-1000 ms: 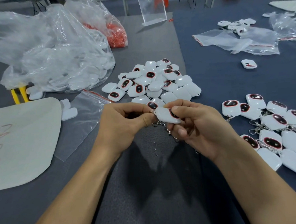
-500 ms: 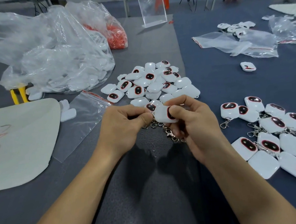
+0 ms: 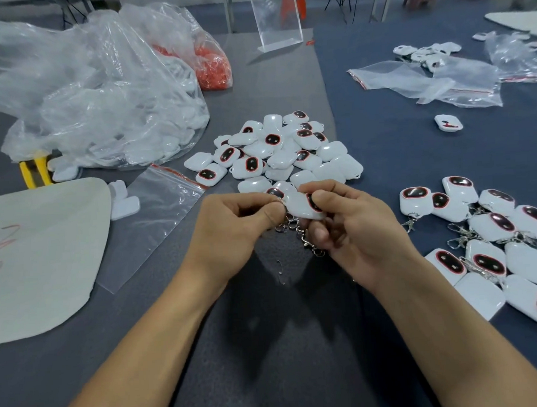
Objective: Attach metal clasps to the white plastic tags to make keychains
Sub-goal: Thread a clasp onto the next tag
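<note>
A: What were the hands doing with the glossy white plastic tag with the red-rimmed black oval [image 3: 303, 205]?

B: The right hand [image 3: 352, 230] gripped it between thumb and fingers, just in front of the loose heap of unclasped white tags [image 3: 274, 153] on the grey mat [image 3: 299, 341]. The left hand [image 3: 231, 227] was closed in a pinch at the tag's left corner, on what looked like a small silver split ring [image 3: 280, 203]. A bunch of silver metal clasps [image 3: 306, 237] hung under the right fingers.

A: What could have gone wrong?

B: I'd judge the ring could spring off the tag's loop if the pinch slackened, since it is tiny and mostly hidden. The dangling clasps could also snag one another or slip from the right hand and scatter.

A: And compared with a second before?

B: Little had changed. Both hands kept the same grip; the tag had tilted slightly and sat a touch nearer the heap. The finished white keychains with clasps [image 3: 487, 238] lay unchanged on the blue cloth [image 3: 397, 128] to the right.
</note>
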{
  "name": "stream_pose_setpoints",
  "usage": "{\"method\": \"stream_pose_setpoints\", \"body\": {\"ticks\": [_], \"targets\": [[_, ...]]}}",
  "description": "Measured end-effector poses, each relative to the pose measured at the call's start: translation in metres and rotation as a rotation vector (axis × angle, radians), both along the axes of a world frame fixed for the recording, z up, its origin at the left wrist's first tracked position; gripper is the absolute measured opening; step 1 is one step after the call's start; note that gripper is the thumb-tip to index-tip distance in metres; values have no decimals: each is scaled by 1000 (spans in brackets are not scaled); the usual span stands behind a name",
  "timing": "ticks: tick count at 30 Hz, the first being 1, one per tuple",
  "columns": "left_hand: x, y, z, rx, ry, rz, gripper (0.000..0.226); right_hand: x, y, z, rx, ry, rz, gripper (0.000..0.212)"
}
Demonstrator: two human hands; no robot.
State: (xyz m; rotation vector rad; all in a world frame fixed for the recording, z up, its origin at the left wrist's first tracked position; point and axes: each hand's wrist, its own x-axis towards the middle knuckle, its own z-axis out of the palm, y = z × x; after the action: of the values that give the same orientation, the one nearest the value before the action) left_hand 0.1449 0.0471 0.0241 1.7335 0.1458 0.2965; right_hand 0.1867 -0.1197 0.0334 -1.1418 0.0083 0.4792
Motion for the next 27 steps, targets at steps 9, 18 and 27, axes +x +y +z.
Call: {"method": "stream_pose_setpoints", "body": {"ticks": [9, 18, 27], "targets": [[0, -1, -1, 84, -38, 30, 20, -3, 4, -2, -57, -89, -85, 23], [-7, 7, -1, 1044, -284, 10, 22, -19, 14, -11, -601, -772, -218, 17], [1, -6, 3, -187, 34, -24, 7, -7, 7, 5, 60, 14, -109, 28]]}}
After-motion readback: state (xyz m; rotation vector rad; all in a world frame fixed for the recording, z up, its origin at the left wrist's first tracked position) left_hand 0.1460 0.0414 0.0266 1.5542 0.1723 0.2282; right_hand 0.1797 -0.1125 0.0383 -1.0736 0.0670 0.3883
